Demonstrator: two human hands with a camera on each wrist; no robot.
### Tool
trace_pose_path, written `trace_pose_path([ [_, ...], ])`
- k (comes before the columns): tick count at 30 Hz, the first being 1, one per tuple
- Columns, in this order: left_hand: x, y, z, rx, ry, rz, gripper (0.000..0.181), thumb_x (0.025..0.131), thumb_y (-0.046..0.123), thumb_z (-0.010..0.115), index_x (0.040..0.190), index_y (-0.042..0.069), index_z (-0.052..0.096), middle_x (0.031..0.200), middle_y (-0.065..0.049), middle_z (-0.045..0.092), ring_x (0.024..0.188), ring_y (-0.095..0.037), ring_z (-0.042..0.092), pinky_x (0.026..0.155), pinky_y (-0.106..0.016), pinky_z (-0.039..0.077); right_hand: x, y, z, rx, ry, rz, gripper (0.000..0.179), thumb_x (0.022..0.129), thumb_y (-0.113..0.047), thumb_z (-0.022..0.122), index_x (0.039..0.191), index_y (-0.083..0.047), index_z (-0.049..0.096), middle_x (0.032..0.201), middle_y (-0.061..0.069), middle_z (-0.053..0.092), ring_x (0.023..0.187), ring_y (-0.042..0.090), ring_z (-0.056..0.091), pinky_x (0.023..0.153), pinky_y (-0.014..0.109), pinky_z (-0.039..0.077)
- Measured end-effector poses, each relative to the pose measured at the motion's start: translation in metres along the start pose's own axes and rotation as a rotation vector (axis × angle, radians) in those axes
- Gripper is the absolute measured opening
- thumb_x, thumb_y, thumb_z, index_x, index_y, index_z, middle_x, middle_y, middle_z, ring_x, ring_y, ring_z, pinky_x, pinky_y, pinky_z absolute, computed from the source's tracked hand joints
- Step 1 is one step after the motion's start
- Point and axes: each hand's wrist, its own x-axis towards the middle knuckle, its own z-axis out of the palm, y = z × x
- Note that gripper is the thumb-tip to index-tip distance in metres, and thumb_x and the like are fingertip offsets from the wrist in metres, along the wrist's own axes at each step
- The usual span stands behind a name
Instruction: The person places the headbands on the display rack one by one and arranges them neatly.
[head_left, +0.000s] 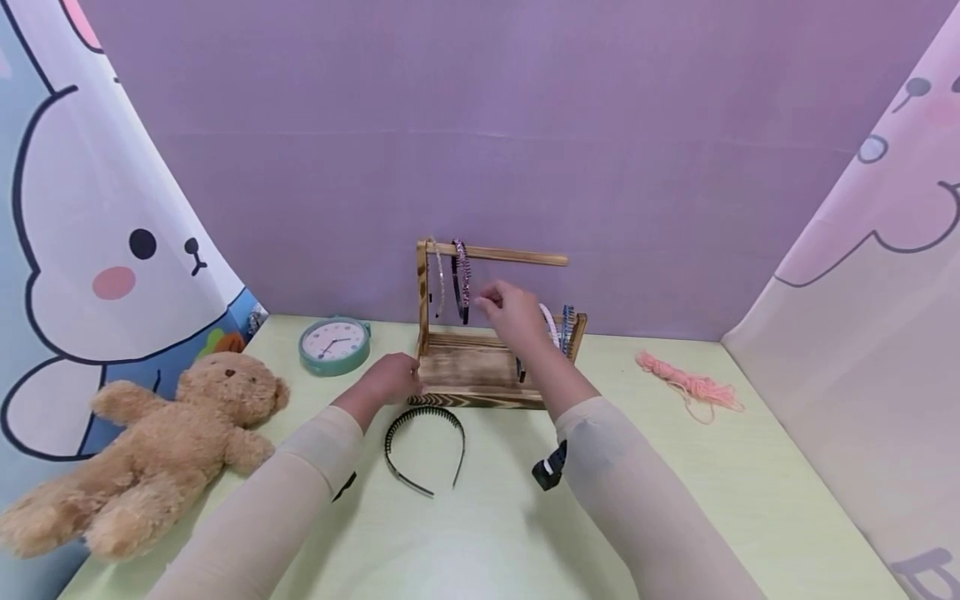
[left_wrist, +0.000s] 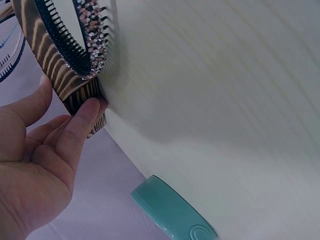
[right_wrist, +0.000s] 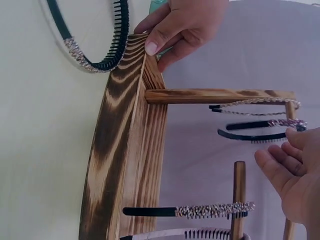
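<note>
My left hand (head_left: 392, 379) grips the front left corner of a wooden headband rack (head_left: 465, 367), thumb on one side and fingers on the other. From the rack's upper bar hang a pink sequined headband (head_left: 462, 279) and a thin braided one (head_left: 440, 279). My right hand (head_left: 513, 312) is raised just right of the sequined headband, with bent, relaxed fingers; its fingertips overlap the band's end in the right wrist view. Several more headbands, including a blue one (head_left: 567, 329), hang on the lower right bar. A black toothed headband (left_wrist: 92, 30) with sparkly stones lies before the rack.
Left of the rack stands a teal clock (head_left: 334, 346). A brown teddy bear (head_left: 180, 450) lies along the table's left side. On the right is a bundle of pink yarn (head_left: 690, 383). A purple cloth backdrop (head_left: 487, 150) rises behind the pale green table (head_left: 480, 542).
</note>
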Motion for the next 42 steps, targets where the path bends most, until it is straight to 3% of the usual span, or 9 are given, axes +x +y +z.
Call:
trace_pose_path([
  [3, -0.002, 0.0, 0.0, -0.012, 0.003, 0.0, 0.055, 0.095, 0.024, 0.066, 0.139, -0.004, 0.05, 0.129, -0.019, 0.062, 0.115, -0.035, 0.059, 0.097, -0.048, 0.049, -0.011, 0.001, -0.005, -0.023, 0.005, -0.006, 0.032, 0.098, -0.042, 0.058, 0.115, -0.017, 0.067, 0.109, -0.003, 0.069, 0.101, 0.016, 0.063, 0.086, 0.035, 0.054],
  [8, -0.002, 0.0, -0.001, -0.009, 0.011, 0.013, 0.055, 0.094, 0.024, 0.066, 0.139, -0.004, 0.05, 0.128, -0.02, 0.062, 0.116, -0.035, 0.059, 0.098, -0.048, 0.049, -0.033, -0.001, -0.006, 0.037, -0.029, -0.031, 0.032, 0.098, -0.04, 0.059, 0.116, -0.014, 0.066, 0.104, -0.004, 0.068, 0.096, 0.015, 0.063, 0.083, 0.034, 0.055],
  [16, -0.001, -0.001, -0.003, 0.026, 0.019, 0.03, 0.054, 0.094, 0.025, 0.066, 0.137, -0.004, 0.053, 0.13, -0.02, 0.061, 0.118, -0.037, 0.057, 0.101, -0.049, 0.047, -0.073, -0.012, 0.019, 0.075, -0.264, -0.094, 0.022, 0.095, -0.036, 0.063, 0.107, -0.019, 0.068, 0.092, -0.005, 0.068, 0.081, 0.01, 0.062, 0.069, 0.025, 0.054],
  [20, -0.001, -0.002, -0.004, 0.042, 0.031, 0.045, 0.05, 0.093, 0.025, 0.066, 0.133, -0.004, 0.056, 0.127, -0.02, 0.063, 0.118, -0.037, 0.058, 0.101, -0.049, 0.047, -0.093, -0.017, 0.039, 0.049, -0.38, -0.127, 0.02, 0.094, -0.036, 0.065, 0.104, -0.019, 0.069, 0.09, -0.008, 0.067, 0.08, 0.006, 0.061, 0.07, 0.021, 0.054],
  [31, 0.0, -0.002, -0.003, 0.028, 0.028, 0.039, 0.054, 0.094, 0.026, 0.066, 0.137, -0.004, 0.053, 0.134, -0.022, 0.058, 0.123, -0.038, 0.055, 0.101, -0.05, 0.046, -0.132, -0.021, 0.088, -0.213, -0.573, -0.257, 0.019, 0.09, -0.037, 0.071, 0.097, -0.019, 0.071, 0.08, -0.015, 0.066, 0.072, -0.001, 0.057, 0.071, 0.019, 0.048],
  [42, -0.002, -0.001, -0.001, -0.008, 0.008, 0.036, 0.056, 0.095, 0.027, 0.065, 0.14, -0.004, 0.05, 0.137, -0.023, 0.056, 0.123, -0.039, 0.054, 0.1, -0.05, 0.047, -0.142, -0.032, 0.115, -0.421, -0.572, -0.377, 0.018, 0.084, -0.039, 0.076, 0.086, -0.023, 0.068, 0.078, -0.015, 0.064, 0.074, 0.002, 0.059, 0.068, 0.019, 0.047],
])
